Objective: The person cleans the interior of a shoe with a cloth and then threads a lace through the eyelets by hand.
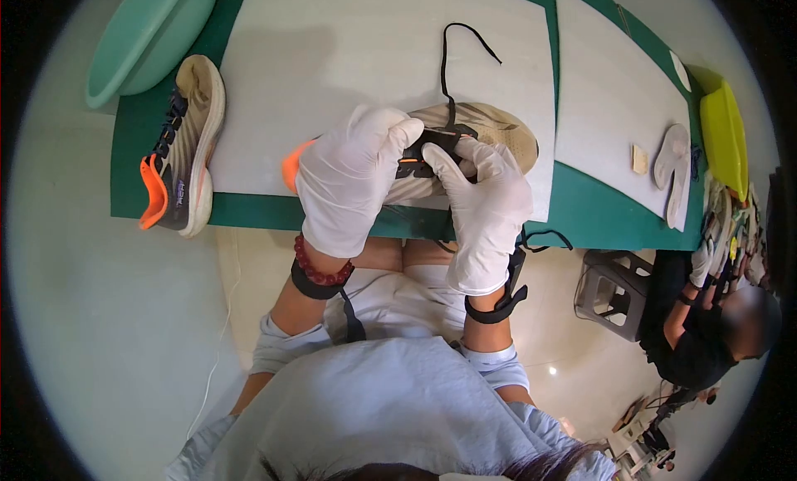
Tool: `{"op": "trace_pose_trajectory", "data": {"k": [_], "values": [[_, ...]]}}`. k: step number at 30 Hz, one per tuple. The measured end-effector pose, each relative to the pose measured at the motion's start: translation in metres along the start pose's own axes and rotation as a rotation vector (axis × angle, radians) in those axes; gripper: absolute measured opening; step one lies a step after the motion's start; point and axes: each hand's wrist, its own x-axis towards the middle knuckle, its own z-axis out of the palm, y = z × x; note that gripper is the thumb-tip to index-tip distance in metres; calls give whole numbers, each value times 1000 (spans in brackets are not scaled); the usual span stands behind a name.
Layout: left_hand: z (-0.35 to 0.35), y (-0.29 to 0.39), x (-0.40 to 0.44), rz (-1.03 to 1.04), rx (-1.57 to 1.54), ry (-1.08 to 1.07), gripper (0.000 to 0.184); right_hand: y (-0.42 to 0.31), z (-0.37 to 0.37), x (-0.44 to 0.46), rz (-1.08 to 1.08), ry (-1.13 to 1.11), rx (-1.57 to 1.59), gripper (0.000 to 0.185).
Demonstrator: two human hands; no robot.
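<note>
A beige striped sneaker [508,131] with an orange heel lies across the white sheet [374,33], toe to the right. My left hand [353,170], in a white glove, closes on the shoe's dark upper near the lace holes. My right hand [490,195], also gloved, has thumb and fingers pinched at the tongue and lacing area. One black lace [446,62] runs from the shoe up over the sheet; another lace end [548,234] hangs past the table's front edge. The fingertips partly hide the lace holes.
A matching sneaker [187,149] stands at the left on the green table [133,174], below a green basin [154,41]. Rightward are a second white sheet [614,91], an insole [671,161], a yellow basin [725,141], a grey stool [613,292] and another person [706,340].
</note>
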Motion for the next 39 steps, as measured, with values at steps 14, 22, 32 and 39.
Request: {"op": "trace_pose_trajectory", "data": {"k": [14, 22, 32, 39], "values": [[3, -1, 0, 14, 5, -24, 8, -3, -13, -1, -56, -83, 65, 29], [2, 2, 0, 1, -30, -6, 9, -4, 6, 3, -125, -10, 55, 22], [2, -3, 5, 101, -7, -47, 10, 5, 12, -3, -108, 43, 422, 13], [0, -8, 12, 156, 155, -184, 17, 22, 15, -4, -188, 87, 555, 12]]}}
